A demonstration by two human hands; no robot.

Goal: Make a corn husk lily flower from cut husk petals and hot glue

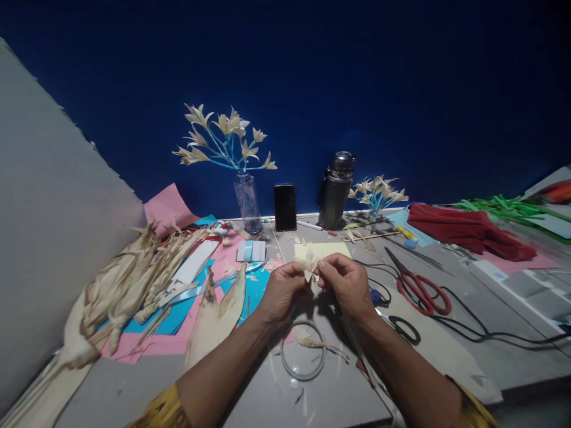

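Observation:
Between my two hands, over the middle of the table, is a small cream husk flower with pointed petals (309, 261). My left hand (288, 289) pinches it from the left, with the fingers curled. From the right, the thumb and fingers of my right hand (345, 279) close on its edge. The lower part of the flower is partly hidden by my fingers. Just behind it lies a yellow paper pad (336, 251). Below my hands, a grey ring (303, 375) rests on the table (330, 395) around part of a loose husk piece (307, 339).
Dried husks (120, 285) lie over pink and blue paper at left. Behind stand a vase of husk flowers (247, 202), a phone (285, 208) and a flask (335, 193). Red-handled scissors (419, 291), black cables and a red cloth (468, 229) are at right.

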